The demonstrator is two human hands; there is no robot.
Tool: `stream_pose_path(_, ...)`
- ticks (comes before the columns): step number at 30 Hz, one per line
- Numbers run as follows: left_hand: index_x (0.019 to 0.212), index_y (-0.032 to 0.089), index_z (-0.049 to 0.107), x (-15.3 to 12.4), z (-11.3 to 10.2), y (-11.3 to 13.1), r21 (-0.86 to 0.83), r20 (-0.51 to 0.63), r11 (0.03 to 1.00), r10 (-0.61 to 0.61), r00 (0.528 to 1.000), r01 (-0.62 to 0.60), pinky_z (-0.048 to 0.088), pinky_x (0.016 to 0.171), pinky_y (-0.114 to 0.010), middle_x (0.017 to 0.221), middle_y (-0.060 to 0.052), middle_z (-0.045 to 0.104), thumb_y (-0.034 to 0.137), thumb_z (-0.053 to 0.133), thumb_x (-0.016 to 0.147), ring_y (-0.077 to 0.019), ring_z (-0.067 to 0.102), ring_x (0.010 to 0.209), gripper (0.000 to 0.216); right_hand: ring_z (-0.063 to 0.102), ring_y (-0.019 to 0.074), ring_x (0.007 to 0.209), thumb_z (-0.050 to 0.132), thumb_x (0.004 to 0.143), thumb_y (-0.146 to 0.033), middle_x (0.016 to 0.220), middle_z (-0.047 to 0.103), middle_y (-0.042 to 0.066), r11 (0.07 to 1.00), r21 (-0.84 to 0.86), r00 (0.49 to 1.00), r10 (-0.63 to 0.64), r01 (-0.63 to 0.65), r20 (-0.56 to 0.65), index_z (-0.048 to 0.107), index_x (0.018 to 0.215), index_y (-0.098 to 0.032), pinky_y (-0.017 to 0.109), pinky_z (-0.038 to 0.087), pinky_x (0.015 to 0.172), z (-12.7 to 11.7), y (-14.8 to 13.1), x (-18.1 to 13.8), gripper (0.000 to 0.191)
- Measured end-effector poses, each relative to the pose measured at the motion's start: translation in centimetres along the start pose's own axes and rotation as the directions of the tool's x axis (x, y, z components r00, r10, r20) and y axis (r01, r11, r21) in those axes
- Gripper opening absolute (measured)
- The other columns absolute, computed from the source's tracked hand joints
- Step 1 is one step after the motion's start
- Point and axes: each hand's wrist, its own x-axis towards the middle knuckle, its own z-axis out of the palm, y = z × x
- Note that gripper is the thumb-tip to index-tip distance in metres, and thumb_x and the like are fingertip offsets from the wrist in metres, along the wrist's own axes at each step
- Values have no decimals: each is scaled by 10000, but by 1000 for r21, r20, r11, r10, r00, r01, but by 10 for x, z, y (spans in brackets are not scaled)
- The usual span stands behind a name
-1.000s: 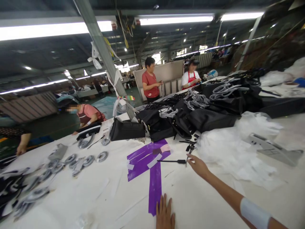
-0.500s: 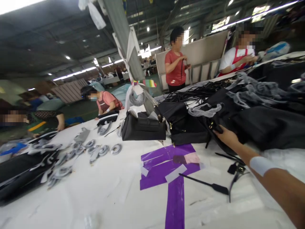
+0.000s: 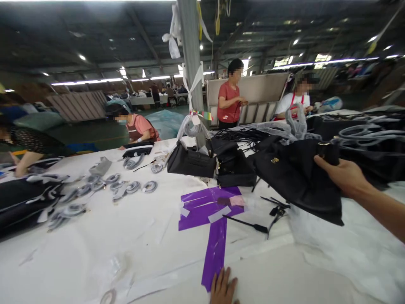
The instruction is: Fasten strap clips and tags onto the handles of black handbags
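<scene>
A black handbag (image 3: 294, 177) with gold hardware hangs tilted from my right hand (image 3: 346, 175), whose fingers and thumb pinch its upper edge. Pale wrapped handles rise behind the bag. My left hand (image 3: 223, 287) lies flat at the table's near edge, fingers spread, by the lower end of a purple tape strip (image 3: 215, 253). Just left of the held bag, a thin black strap (image 3: 247, 223) and a small bundle of black straps with a buckle (image 3: 277, 211) rest on the table.
A finished-looking black bag (image 3: 191, 162) stands by a grey post (image 3: 191, 50). Coiled wrapped handles (image 3: 126, 188) lie on the white table (image 3: 126, 245). Black bags pile up at the right, beside crumpled white plastic (image 3: 373, 228). Several people work around the table.
My right hand has lifted the black bag off the pile and drawn it nearer. My left hand has come into view at the bottom. The view has levelled.
</scene>
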Motion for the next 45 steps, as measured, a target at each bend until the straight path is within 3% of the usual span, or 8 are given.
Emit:
stream_pose_path(3,1167,226,664,24,-42,24,-290,167,924,-208,964,250,389,1067,-512,1314,-116,594,408,568,826,-319,521,1242,399,588,201,599,735,711,-433,724,695,137,998,68,996,1,-7,87,741,877,-88,365,409,598,-57,-8,-62,383)
stream_pose_path(6,1377,150,464,65,-106,63,-637,252,592,-444,860,493,439,1026,-442,1400,-173,498,469,434,918,-284,524,1240,559,580,201,594,731,723,-393,664,676,97,1000,-29,983,-1,6,183,728,730,-117,338,410,579,-96,-7,-125,276)
stream_pose_path(12,1469,257,288,86,-199,100,-846,457,212,-181,871,489,377,1062,-493,1511,-103,358,596,449,885,-286,380,1359,694,544,194,581,692,708,-471,569,594,33,981,-135,947,-94,141,308,637,578,-159,285,389,528,-121,14,-246,342)
stream_pose_path(19,1202,134,602,-16,-215,88,-734,510,515,-12,860,443,404,1027,-489,1204,-138,642,460,812,616,-320,565,1124,703,556,200,597,684,606,-599,627,628,30,959,218,963,127,-181,240,650,746,-147,306,441,550,-110,26,-342,475)
stream_pose_path(27,687,138,625,-81,-198,99,-642,372,540,-402,837,544,457,663,-291,653,-7,613,415,674,756,-175,569,693,289,521,187,556,618,622,-661,538,572,31,950,204,968,210,-235,139,648,696,-122,283,414,491,-123,19,-392,545)
stream_pose_path(36,1029,143,689,-82,-209,71,-539,434,594,-412,801,597,538,827,-370,1083,-127,700,412,678,721,-271,641,1021,409,628,222,707,605,777,-530,688,672,18,977,87,962,-208,195,175,696,772,-144,277,471,608,-106,37,-377,396)
stream_pose_path(39,1083,165,673,-70,-238,85,-537,447,644,-331,831,545,543,877,-374,1091,-110,708,418,623,785,-244,662,1007,394,662,240,771,551,850,-470,769,719,50,872,15,851,-481,489,211,724,835,-164,302,502,708,-107,22,-363,352)
stream_pose_path(45,1130,197,662,-52,-294,171,-585,530,651,-144,836,483,510,961,-349,1067,-82,722,424,590,853,-219,664,1021,365,635,200,1075,425,917,-220,1165,691,48,435,359,205,-824,826,528,667,1160,-249,354,464,950,-75,54,-348,344)
